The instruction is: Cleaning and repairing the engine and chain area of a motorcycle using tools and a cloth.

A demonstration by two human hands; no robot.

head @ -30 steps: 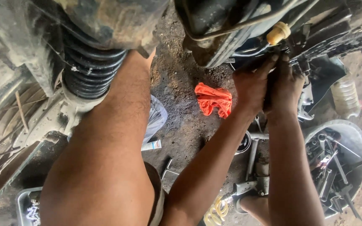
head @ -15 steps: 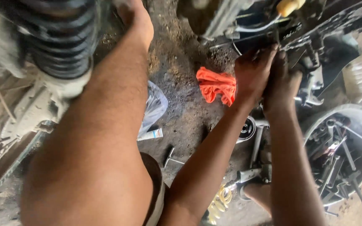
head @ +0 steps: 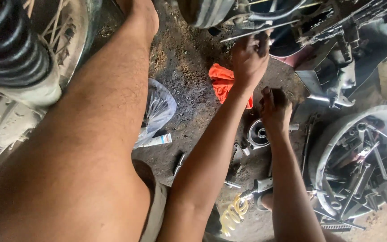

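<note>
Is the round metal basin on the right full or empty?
Full. The round metal basin holds a heap of wrenches and other hand tools that covers its bottom and reaches close to its rim.

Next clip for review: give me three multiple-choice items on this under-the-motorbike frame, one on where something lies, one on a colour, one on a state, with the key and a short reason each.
1. Where does the rag lie?
A. In the round basin
B. On the dirt ground beside the left forearm
C. Draped over the coil spring

2. What colour is the coiled hose near the bottom edge?
A. Yellow
B. Blue
C. Black

3. How is the left hand placed?
A. Flat on the ground
B. Resting on the knee
C. Raised against the underside of the machine

Key:
1 B, the orange rag sits on bare soil next to the forearm, well away from the tool basin.
2 A, its loops are plainly yellow.
3 C, its fingers reach up to the metal parts overhead, while the right hand hangs lower above a round metal part.
</note>
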